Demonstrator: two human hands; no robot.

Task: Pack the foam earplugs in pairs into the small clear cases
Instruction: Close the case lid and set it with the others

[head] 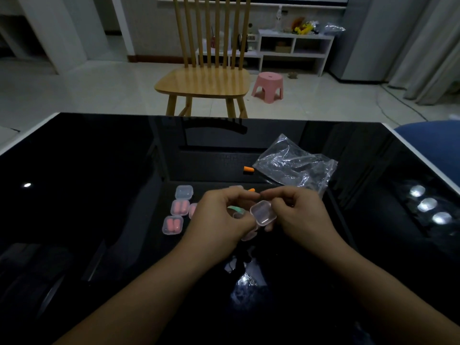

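Clear case (263, 212) pinched open-lidded between both hands' fingers (270, 226), with bare black table (99, 170) left.

Two bare forearms extend into view from the lower edge, each ending in a bare hand: the left hand (219, 215) and the right hand (302, 215). No sleeves, cuffs or gloves cover either arm up to the frame edge. No rings, watch or bracelet are visible on the wrists or fingers. Fingernails appear short and unpainted, though dim lighting limits detail.
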